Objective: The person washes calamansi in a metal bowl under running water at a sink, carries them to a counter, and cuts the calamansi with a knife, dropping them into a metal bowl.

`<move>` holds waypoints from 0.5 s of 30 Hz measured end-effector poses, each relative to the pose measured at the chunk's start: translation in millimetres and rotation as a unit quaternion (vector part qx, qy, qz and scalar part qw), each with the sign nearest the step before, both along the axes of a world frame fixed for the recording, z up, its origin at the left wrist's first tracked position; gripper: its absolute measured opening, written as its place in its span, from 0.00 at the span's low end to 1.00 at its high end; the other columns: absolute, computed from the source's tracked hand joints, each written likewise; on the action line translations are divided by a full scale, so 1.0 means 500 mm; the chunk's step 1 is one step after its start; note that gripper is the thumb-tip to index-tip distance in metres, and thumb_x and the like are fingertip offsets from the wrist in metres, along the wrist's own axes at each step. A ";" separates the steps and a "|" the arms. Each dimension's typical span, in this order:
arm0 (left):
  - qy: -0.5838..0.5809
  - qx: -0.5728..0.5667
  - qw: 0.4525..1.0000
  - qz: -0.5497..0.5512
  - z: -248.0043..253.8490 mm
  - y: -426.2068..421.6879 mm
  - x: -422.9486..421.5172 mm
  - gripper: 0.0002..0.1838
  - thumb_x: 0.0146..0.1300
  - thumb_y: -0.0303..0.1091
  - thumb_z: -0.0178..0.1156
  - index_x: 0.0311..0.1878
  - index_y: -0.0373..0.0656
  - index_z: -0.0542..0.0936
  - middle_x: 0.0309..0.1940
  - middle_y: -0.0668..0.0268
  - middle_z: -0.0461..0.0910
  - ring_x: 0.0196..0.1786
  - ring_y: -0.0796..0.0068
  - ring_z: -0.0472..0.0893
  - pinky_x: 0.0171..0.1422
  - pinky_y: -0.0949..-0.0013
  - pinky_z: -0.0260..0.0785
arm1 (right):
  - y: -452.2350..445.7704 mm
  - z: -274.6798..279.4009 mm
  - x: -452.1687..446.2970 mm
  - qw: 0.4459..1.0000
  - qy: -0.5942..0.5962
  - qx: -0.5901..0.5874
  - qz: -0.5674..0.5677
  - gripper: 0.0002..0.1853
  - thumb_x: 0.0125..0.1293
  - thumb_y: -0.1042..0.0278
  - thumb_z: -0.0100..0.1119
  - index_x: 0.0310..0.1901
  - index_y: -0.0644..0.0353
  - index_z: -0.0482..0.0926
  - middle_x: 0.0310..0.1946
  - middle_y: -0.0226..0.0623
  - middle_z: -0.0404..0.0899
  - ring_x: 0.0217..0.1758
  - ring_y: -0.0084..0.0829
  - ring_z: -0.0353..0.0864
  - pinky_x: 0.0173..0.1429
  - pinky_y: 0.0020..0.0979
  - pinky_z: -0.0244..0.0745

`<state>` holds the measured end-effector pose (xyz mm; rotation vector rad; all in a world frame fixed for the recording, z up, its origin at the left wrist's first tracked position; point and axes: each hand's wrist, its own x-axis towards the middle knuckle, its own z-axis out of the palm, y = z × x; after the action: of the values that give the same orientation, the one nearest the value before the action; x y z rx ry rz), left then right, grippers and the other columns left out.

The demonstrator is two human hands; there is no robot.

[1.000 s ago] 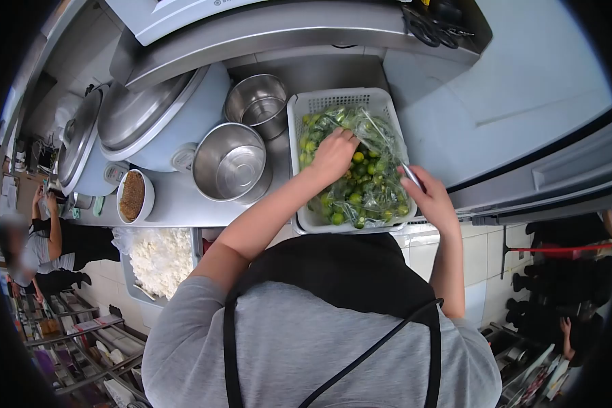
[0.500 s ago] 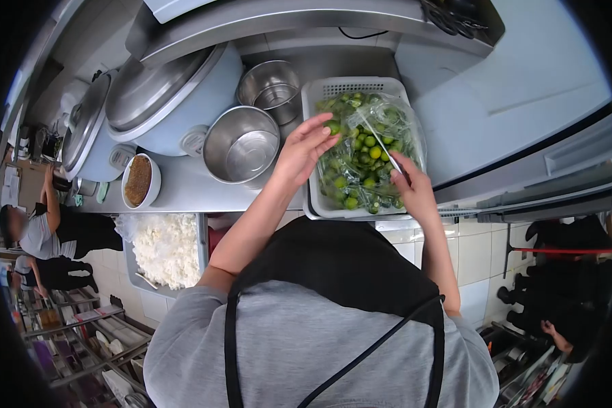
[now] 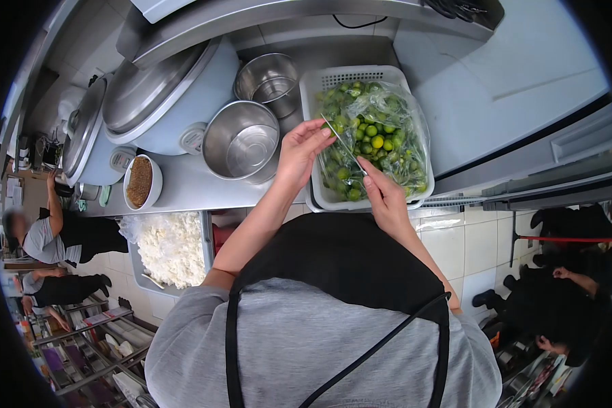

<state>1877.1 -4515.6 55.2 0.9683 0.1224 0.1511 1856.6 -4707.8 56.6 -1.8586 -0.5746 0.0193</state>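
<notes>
My left hand (image 3: 300,151) pinches a small green lime (image 3: 329,128) between thumb and fingertips, above the left side of a white plastic basket (image 3: 307,102). My right hand (image 3: 386,196) grips a thin knife (image 3: 345,147), its blade slanting up and left so the tip lies at the lime. Whether the edge is cutting into it, I cannot tell. Below both hands, many small green limes (image 3: 370,130), a few yellowish, fill the basket. A clear plastic bag (image 3: 409,115) lies open around them.
Two steel pots (image 3: 241,141) (image 3: 267,76) stand left of the basket, beside large lidded containers (image 3: 177,102). A white bowl (image 3: 158,183) holds something brown. Lower left, a tray (image 3: 206,238) carries white crumbly food. Other people work at both sides; a cabinet (image 3: 503,68) stands right.
My right hand has moved left and down, and the knife has swung over to the lime in my left hand. The left hand stays almost in place.
</notes>
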 end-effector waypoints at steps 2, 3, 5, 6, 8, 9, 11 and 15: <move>-0.005 0.049 0.999 0.016 -0.009 -0.004 0.001 0.12 0.55 0.23 0.58 0.43 0.34 0.73 0.38 0.64 0.77 0.41 0.76 0.77 0.50 0.72 0.69 | 0.001 0.014 -0.001 0.999 0.000 -0.033 -0.008 0.16 0.65 0.68 0.46 0.54 0.58 0.71 0.37 0.47 0.76 0.34 0.39 0.75 0.41 0.30 0.69; -0.012 0.097 0.995 0.031 -0.013 -0.008 0.002 0.12 0.54 0.23 0.60 0.42 0.34 0.74 0.36 0.65 0.77 0.39 0.79 0.77 0.47 0.76 0.69 | 0.001 0.015 0.003 0.999 0.001 -0.033 -0.009 0.16 0.65 0.68 0.46 0.54 0.58 0.71 0.37 0.47 0.76 0.34 0.39 0.75 0.41 0.30 0.69; -0.012 0.116 0.993 0.003 -0.016 -0.026 -0.005 0.12 0.53 0.23 0.60 0.42 0.34 0.74 0.35 0.67 0.77 0.37 0.81 0.76 0.45 0.79 0.68 | 0.003 0.016 0.017 0.997 -0.022 -0.070 -0.027 0.16 0.64 0.69 0.46 0.54 0.56 0.71 0.34 0.46 0.76 0.31 0.38 0.74 0.39 0.31 0.69; -0.014 0.135 0.990 -0.024 -0.017 -0.035 -0.011 0.12 0.52 0.22 0.61 0.42 0.35 0.75 0.33 0.69 0.77 0.35 0.84 0.75 0.43 0.81 0.67 | 0.005 0.016 0.023 0.997 -0.020 -0.071 -0.027 0.16 0.64 0.69 0.46 0.54 0.56 0.71 0.34 0.46 0.76 0.31 0.38 0.74 0.39 0.31 0.69; -0.004 0.133 0.991 -0.030 -0.002 -0.047 -0.017 0.12 0.52 0.21 0.61 0.41 0.36 0.75 0.33 0.70 0.76 0.35 0.85 0.74 0.43 0.81 0.67 | 0.008 0.019 0.034 0.998 -0.011 -0.032 -0.051 0.16 0.64 0.69 0.47 0.54 0.55 0.71 0.31 0.45 0.76 0.29 0.37 0.73 0.37 0.31 0.68; 0.005 0.133 0.990 -0.036 0.003 -0.048 -0.017 0.12 0.51 0.21 0.61 0.41 0.37 0.76 0.33 0.71 0.76 0.35 0.86 0.73 0.43 0.82 0.67 | 0.006 0.020 0.033 0.998 -0.011 -0.032 -0.050 0.16 0.64 0.69 0.47 0.54 0.55 0.71 0.31 0.45 0.76 0.29 0.37 0.73 0.37 0.31 0.68; -0.006 0.133 0.991 -0.006 0.000 -0.020 0.001 0.14 0.51 0.21 0.61 0.43 0.37 0.75 0.34 0.70 0.76 0.37 0.84 0.74 0.44 0.80 0.67 | -0.003 0.023 0.027 0.999 -0.034 -0.021 -0.031 0.16 0.64 0.69 0.47 0.54 0.54 0.71 0.31 0.44 0.75 0.28 0.36 0.73 0.35 0.30 0.68; -0.038 0.107 0.992 0.052 0.004 0.011 0.014 0.14 0.52 0.21 0.61 0.44 0.36 0.74 0.35 0.66 0.77 0.39 0.81 0.76 0.47 0.78 0.68 | -0.011 0.026 0.002 0.998 -0.024 -0.057 -0.004 0.17 0.64 0.69 0.47 0.54 0.54 0.71 0.31 0.44 0.75 0.28 0.35 0.73 0.34 0.29 0.68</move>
<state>1884.2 -4510.0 57.5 1.1687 0.0864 0.3011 1857.6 -4713.2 69.8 -1.9772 -0.6103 0.0027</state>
